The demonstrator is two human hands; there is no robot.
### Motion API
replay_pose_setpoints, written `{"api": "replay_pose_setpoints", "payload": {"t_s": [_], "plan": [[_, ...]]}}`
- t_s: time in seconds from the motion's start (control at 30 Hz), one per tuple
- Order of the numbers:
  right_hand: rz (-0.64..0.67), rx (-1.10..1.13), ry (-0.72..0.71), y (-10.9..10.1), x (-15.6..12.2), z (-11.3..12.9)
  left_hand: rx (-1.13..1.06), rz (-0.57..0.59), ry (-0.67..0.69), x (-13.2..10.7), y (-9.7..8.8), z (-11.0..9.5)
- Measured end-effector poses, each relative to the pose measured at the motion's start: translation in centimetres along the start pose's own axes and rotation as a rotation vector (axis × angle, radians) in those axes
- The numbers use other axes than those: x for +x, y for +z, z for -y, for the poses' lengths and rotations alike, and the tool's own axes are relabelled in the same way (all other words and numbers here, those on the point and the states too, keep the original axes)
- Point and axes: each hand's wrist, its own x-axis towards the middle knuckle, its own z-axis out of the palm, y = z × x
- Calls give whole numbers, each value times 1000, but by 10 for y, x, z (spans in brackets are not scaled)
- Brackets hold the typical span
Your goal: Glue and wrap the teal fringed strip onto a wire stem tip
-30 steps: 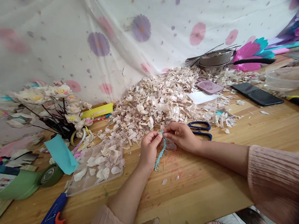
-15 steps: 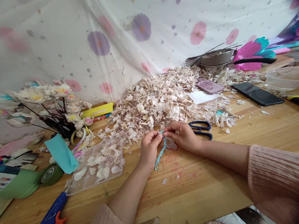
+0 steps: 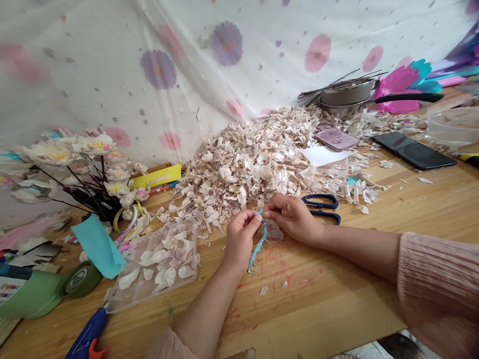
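Observation:
A thin turquoise strip with a fringed edge [image 3: 258, 249] hangs down from between my two hands, its lower end near the tabletop. My left hand [image 3: 243, 234] pinches the upper end of the strip between thumb and forefinger. Close against it, my right hand [image 3: 294, 218] is closed on the same end, fingertips almost touching those of the left. The very top of the strip is partly hidden by the fingers. Just behind my right hand lie dark blue-handled scissors [image 3: 334, 217], their blades hidden.
A big heap of pale dried petals or peels [image 3: 254, 161] spreads behind my hands. On the left are a clear tray [image 3: 124, 299], a blue glue gun [image 3: 81, 347], turquoise paper [image 3: 97, 246] and white craft flowers [image 3: 61, 152]. Rightward lie a phone [image 3: 413, 149] and a pan [image 3: 347, 94].
Hardly anything differs. My right hand has shifted very slightly at the strip's top end; both hands keep their pinch.

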Motion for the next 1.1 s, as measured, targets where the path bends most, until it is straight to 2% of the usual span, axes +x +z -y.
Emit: {"api": "replay_pose_setpoints", "payload": {"t_s": [0.17, 0.37, 0.7, 1.1], "plan": [[61, 64, 60, -2, -1, 2, 32, 13, -9, 0, 1, -1], [86, 118, 48, -3, -2, 4, 86, 51, -1, -1, 2, -3], [141, 12, 38, -4, 0, 5, 107, 118, 4, -3, 1, -2], [154, 6, 168, 0, -1, 6, 87, 113, 20, -2, 1, -3]]}}
